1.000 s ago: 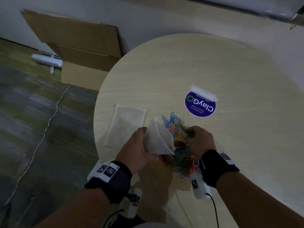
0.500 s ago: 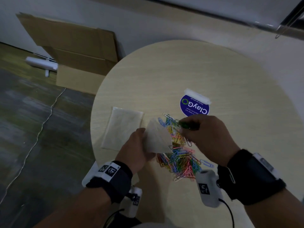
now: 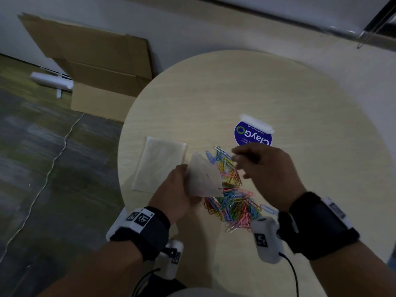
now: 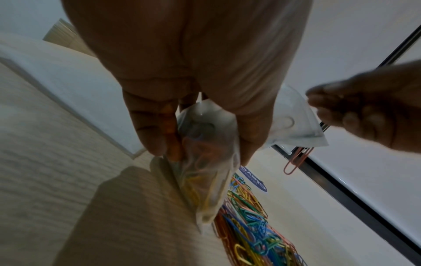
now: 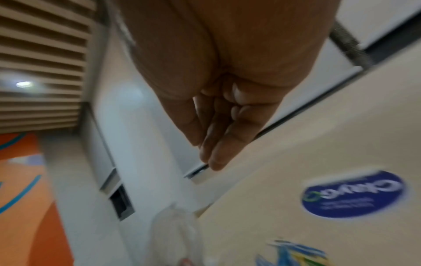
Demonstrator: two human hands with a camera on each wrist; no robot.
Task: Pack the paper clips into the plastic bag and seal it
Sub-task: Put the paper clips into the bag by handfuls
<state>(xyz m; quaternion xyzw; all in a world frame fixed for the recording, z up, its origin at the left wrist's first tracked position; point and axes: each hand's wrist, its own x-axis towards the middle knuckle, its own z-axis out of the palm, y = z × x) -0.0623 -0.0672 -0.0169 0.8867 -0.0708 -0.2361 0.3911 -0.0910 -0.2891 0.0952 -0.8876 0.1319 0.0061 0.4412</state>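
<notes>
My left hand (image 3: 177, 187) pinches a small clear plastic bag (image 3: 203, 179) upright over the table, with its mouth facing right. In the left wrist view my left hand (image 4: 205, 149) grips the bag (image 4: 205, 180), which holds several coloured clips. An orange clip (image 4: 296, 160) hangs at the corner of the bag's mouth. My right hand (image 3: 242, 163) hovers beside the mouth with loose fingers, blurred. In its wrist view my right hand (image 5: 205, 149) has fingers extended and nothing seen between them. A pile of coloured paper clips (image 3: 233, 206) lies under both hands.
A flat stack of spare clear bags (image 3: 159, 163) lies left of the pile on the round wooden table (image 3: 278, 93). A blue round sticker (image 3: 252, 136) sits behind the clips. Cardboard boxes (image 3: 96, 61), a white tube (image 3: 51, 81) and a cable (image 3: 53, 163) are on the floor at left.
My right hand lifted off the pile with green clips and moved to the bag's mouth; its fingers have now loosened and the green clips are gone from it. The left hand kept holding the bag.
</notes>
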